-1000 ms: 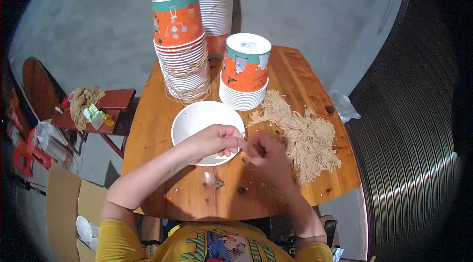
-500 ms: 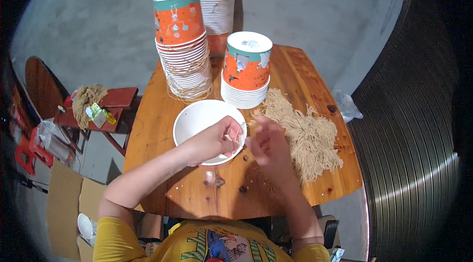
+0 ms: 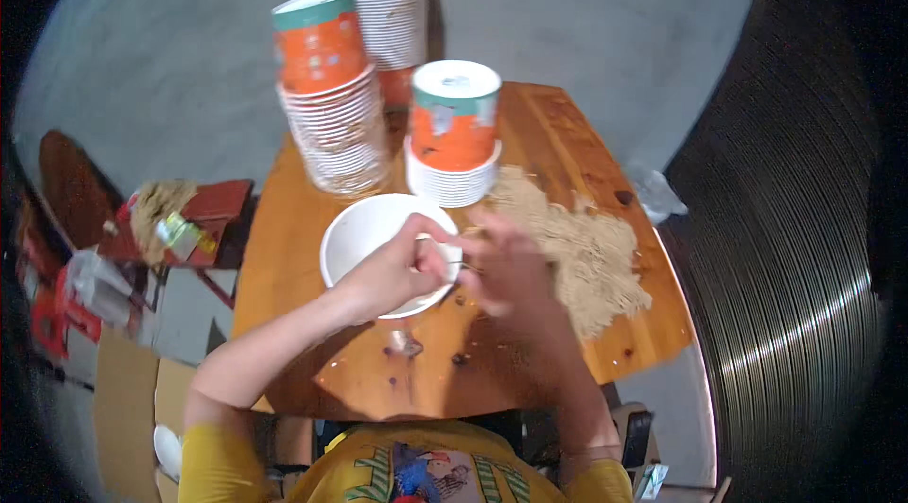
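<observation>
A white paper bowl [image 3: 355, 243] stands open side up on the wooden table. My left hand [image 3: 397, 268] is over its right part, thumb and fingers closed in a pinch. A thin strand seems to run between the hands, but it is too fine and blurred to name. Just right of the bowl's rim, my right hand [image 3: 511, 267] is smeared by motion, its fingertips close to the left hand's. A pile of tan strings [image 3: 591, 262] lies to the right, partly behind the right hand and forearm.
Behind the bowl stand a short upside-down stack of orange and green paper tubs [image 3: 456, 139], a taller stack [image 3: 326, 115] with strings around it, and a tall white stack [image 3: 388, 7]. On the left are a red bench [image 3: 222, 200] and a cardboard box [image 3: 125, 399]. Ridged sheeting [image 3: 785, 267] rises at right.
My hands have come together at the bowl's right rim; the right hand has moved left. The whole view has shifted slightly, moving the table and stacks left in the picture.
</observation>
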`<state>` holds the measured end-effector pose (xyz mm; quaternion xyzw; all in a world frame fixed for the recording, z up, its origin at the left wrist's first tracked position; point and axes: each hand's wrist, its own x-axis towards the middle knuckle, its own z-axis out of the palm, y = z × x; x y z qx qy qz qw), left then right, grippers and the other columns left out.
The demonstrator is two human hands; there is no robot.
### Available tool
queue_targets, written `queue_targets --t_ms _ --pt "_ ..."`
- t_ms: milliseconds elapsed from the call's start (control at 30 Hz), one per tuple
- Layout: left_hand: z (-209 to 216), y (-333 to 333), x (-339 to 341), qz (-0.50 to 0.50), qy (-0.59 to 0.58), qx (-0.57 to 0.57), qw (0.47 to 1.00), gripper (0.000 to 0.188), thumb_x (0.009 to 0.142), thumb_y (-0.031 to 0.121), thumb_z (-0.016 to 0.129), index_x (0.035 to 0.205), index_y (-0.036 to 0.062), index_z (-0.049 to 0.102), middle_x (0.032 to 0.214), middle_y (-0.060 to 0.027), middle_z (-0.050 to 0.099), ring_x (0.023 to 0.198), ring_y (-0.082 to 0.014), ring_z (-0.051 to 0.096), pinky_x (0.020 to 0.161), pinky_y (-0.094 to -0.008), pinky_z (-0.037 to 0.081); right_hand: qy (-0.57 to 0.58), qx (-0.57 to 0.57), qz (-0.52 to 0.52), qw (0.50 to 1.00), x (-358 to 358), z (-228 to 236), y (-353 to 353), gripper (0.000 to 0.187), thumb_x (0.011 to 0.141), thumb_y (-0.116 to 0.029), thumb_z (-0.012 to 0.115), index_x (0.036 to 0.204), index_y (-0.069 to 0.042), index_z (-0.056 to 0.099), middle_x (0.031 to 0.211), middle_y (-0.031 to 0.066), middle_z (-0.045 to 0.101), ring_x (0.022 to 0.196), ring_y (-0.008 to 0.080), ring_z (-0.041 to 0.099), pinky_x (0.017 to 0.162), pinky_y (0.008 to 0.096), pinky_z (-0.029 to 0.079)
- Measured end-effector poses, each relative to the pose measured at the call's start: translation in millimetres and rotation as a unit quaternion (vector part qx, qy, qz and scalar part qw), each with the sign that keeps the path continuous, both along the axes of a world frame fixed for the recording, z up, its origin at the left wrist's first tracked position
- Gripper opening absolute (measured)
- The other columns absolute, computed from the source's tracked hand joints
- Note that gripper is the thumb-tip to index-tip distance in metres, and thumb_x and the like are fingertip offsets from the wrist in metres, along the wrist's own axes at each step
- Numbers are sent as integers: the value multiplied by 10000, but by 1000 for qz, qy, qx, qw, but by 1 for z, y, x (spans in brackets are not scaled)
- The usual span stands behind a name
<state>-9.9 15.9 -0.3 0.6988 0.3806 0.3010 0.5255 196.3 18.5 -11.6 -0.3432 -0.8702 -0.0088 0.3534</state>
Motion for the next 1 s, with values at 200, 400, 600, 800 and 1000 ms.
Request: queue_targets --t_ms 200,400,600,800,1000 --pt "5 6 -13 54 26 -22 998 414 798 -63 581 1147 77 409 836 -28 574 764 -97 544 670 -235 465 173 -38 44 983 -29 -21 2 204 801 -167 687 746 -57 523 945 93 560 904 266 539 750 378 444" --pt "10 8 7 15 -40 -79 996 334 807 -89 553 1071 69 422 842 -21 556 721 -89 527 631 -216 448 286 -216 11 933 -24 -23 -12 165 845 -140 601 801 -35 481 842 123 526 773 273 524 678 380 436" --pt "-1 9 -11 38 -8 -8 999 330 806 -73 576 1062 74 427 852 10 494 781 -78 503 692 -212 443 203 -212 14 956 -35 -27 -6 208 875 -265 622 886 -59 591 858 139 605 794 307 607 680 383 483" --pt "6 -3 1 -10 38 35 999 448 818 -53 592 1191 82 384 889 -2 457 826 -82 474 740 -223 420 189 -205 -18 960 -19 -11 -22 119 825 -140 641 868 -46 583 743 115 585 688 236 599 603 353 465" --pt "-1 1 -10 -10 38 44 998 383 822 -6 588 1170 80 452 863 -10 456 768 -94 471 676 -236 426 186 -317 -22 930 -26 -3 -23 131 795 -129 634 877 -55 565 710 111 578 622 218 578 577 327 452"
